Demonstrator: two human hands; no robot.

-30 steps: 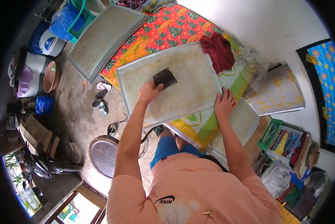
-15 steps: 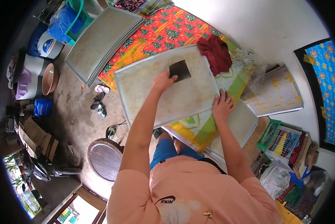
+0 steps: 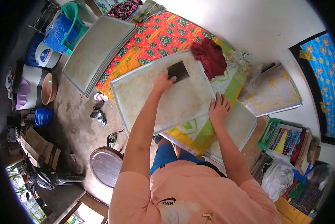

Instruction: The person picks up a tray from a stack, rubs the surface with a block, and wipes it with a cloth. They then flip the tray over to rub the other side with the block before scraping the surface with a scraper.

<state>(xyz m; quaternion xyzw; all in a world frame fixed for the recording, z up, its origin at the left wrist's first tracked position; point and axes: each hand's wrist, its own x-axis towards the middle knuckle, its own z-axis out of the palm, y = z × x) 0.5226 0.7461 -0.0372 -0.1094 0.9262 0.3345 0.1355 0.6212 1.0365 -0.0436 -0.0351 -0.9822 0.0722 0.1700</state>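
My left hand (image 3: pixel 163 83) is closed on the near left edge of a dark, flat, square scraper-like plate (image 3: pixel 178 71), which lies against the face of a large metal baking tray (image 3: pixel 156 99). Brownish stains mark the tray's dull surface. At the tray's right edge, my right hand (image 3: pixel 219 110) grips the rim, a ring on one finger. A crumpled dark red cloth (image 3: pixel 210 59) rests by the tray's upper right corner. Under the tray is a table with a patterned yellow-green cover (image 3: pixel 203 136).
More metal trays (image 3: pixel 96 52) are stacked at the upper left. On the right, one tray with yellow-orange smears (image 3: pixel 273 91) leans by the wall, above another tray (image 3: pixel 236 127). Plastic baskets (image 3: pixel 281 138) stand lower right; a round wooden stool (image 3: pixel 107 166) is lower left.
The view has shifted a little. My left hand and the dark square plate have slid slightly across the tray, toward its upper right. My right hand stays at the tray's edge.
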